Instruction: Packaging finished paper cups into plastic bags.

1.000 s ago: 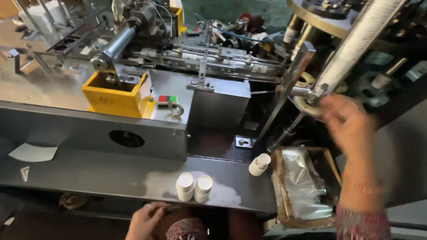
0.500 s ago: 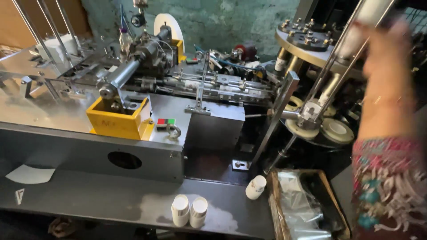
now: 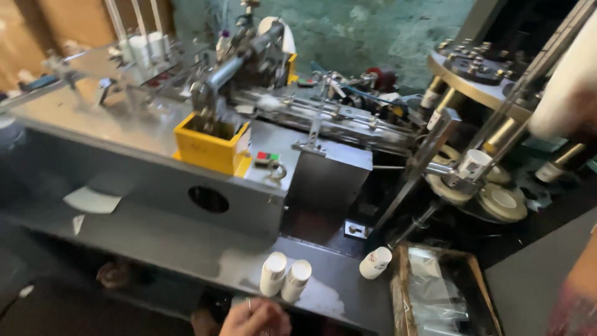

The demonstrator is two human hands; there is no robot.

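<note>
Two white paper cups (image 3: pixel 285 277) are lying on the grey surface (image 3: pixel 186 249) just beyond the left hand (image 3: pixel 255 317), whose fingers are curling loosely, gripping nothing; the right hand's fingers are hidden.

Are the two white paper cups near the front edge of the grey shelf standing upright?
No, the two white paper cups lie on their sides on the grey shelf, side by side, just beyond the left hand.

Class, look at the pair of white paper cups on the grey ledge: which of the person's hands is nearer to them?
Left. The left hand sits just below the cup pair, not touching. The right arm is at the far right edge, well away.
</note>
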